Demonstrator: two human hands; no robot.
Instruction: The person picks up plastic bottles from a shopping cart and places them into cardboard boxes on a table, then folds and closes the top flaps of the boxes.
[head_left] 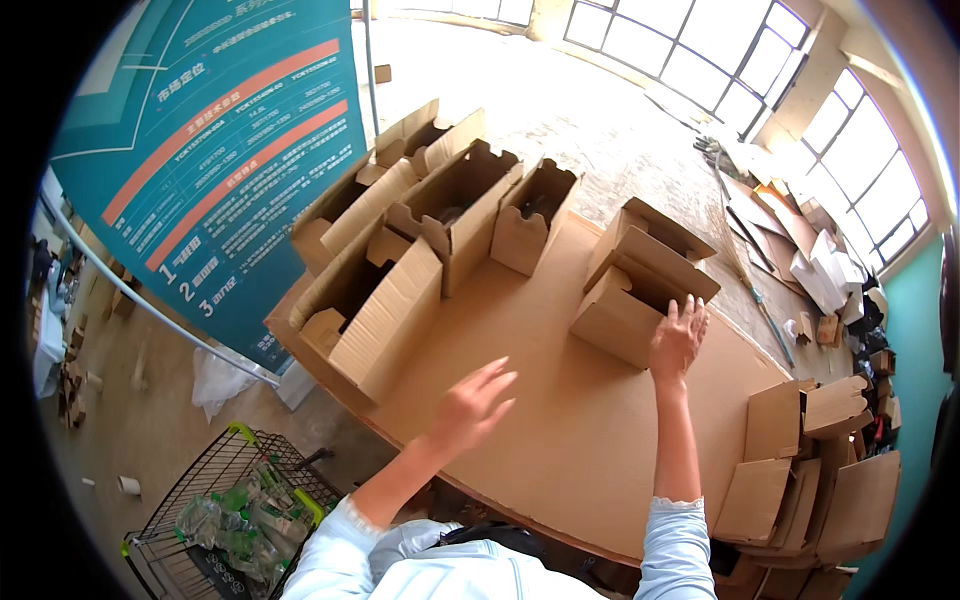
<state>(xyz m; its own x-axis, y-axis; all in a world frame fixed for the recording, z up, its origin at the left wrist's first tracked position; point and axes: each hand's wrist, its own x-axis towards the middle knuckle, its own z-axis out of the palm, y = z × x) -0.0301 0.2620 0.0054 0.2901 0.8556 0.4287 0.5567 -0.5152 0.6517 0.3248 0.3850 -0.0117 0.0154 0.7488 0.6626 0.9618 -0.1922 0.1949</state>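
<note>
My right hand (pixel 680 340) lies against the right end of an open-topped cardboard box (pixel 612 318), its fingers stretched out over the rim. Directly behind that box stands another brown cardboard piece (pixel 655 258), upright; I cannot tell whether it is a raised flap or a second box. My left hand (pixel 470 408) hovers over the brown tabletop (pixel 560 440), fingers apart and holding nothing. Nearest to it is a long open carton (pixel 388 325) at the table's left edge.
More open cartons (pixel 455 215) stand along the table's far left side. Folded cardboard (pixel 790 490) is stacked at the right. A wire cart (pixel 190 480) with plastic bottles sits at the lower left, below a teal banner (pixel 240 150). A broom (pixel 765 310) lies beyond the table.
</note>
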